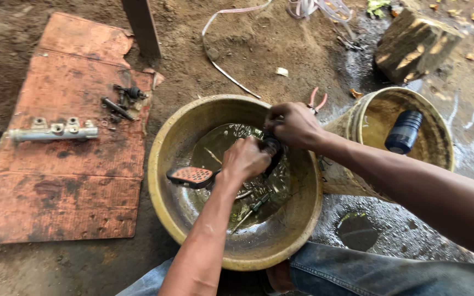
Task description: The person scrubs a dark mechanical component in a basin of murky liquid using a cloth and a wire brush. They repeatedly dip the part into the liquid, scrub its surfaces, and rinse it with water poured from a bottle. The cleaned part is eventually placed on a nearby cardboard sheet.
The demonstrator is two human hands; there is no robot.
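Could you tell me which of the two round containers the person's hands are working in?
The wide shallow basin of liquid in the middle, not the deeper bucket to its right holding a dark cylinder.

Round yellow-olive plastic basin [163,181]: scuffed, grimy, dull rim; liquid inside glossy, reflective. Orange-and-black brush handle [192,176]: textured plastic, wet sheen. Long silver metal rail with ports [50,131]: cast, matt grey. Flattened reddish-brown cardboard sheet [61,192]: rough, stained, torn edges. Dark blue ribbed plastic cylinder [404,131]: semi-gloss. Wooden block [415,44]: coarse, weathered. Ground: damp, gritty earth.
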